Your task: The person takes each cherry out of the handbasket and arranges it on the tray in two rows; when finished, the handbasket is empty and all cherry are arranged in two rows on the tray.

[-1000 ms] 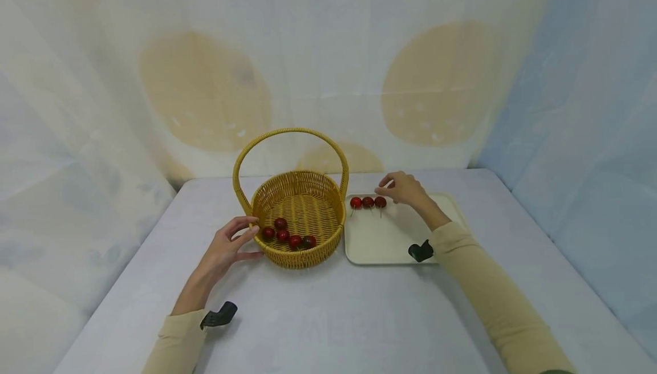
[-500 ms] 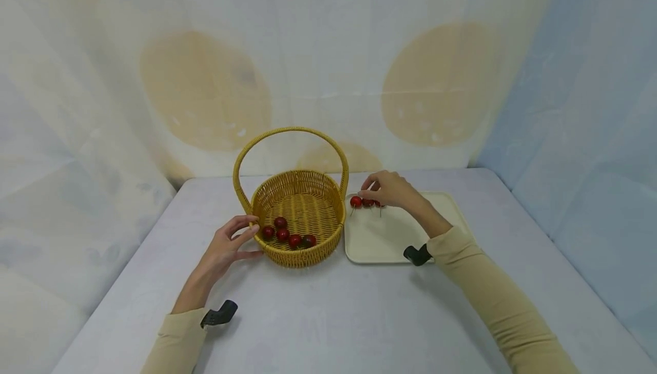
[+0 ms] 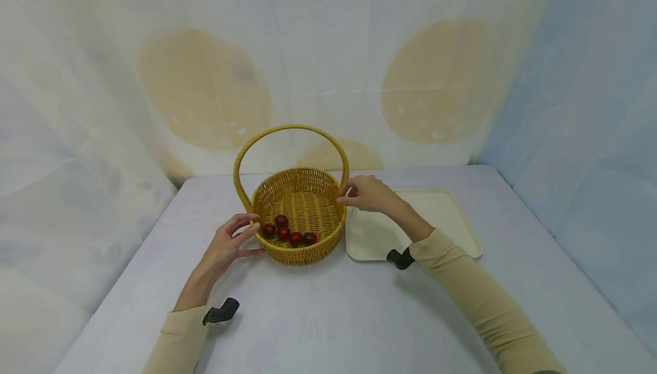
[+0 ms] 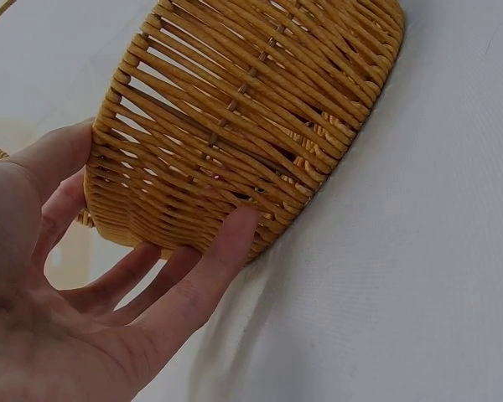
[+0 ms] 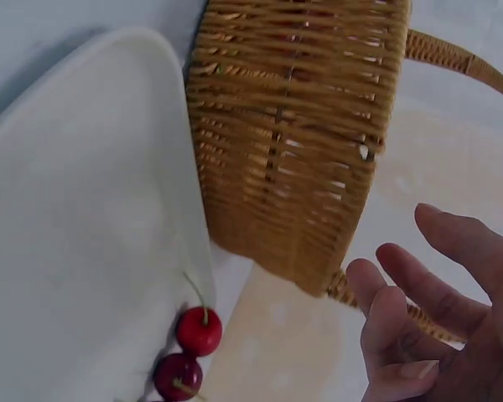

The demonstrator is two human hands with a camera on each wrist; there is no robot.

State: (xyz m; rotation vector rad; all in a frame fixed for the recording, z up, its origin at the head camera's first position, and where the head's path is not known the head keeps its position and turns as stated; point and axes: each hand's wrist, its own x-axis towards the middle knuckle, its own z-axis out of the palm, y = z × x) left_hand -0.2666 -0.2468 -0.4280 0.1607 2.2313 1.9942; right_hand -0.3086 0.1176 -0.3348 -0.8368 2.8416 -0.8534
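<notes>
A yellow woven basket (image 3: 303,255) with a tall arched handle stands on the table, with several dark red cherries (image 3: 283,232) lying along the near left of its floor. My left hand (image 3: 226,247) rests against the basket's outer left side; one finger reaches the rim and the thumb touches the wall lower down. My right hand (image 3: 373,194) hovers by the basket's right rim, fingers loosely bent around nothing. Beside it, a bright red cherry (image 5: 199,332) and a darker cherry (image 5: 178,377) lie at the corner of the cream tray (image 5: 75,193), mostly hidden behind the hand in the head view.
The tray stands close against the basket's right side. Dark wrist mounts (image 3: 222,311) sit at both sleeves. A patterned cloth (image 3: 328,77) hangs behind the table (image 3: 318,317) and along its sides.
My right hand has moved left over the row of cherries on the tray, from its right end to the basket's right rim. The left hand has stayed at the basket.
</notes>
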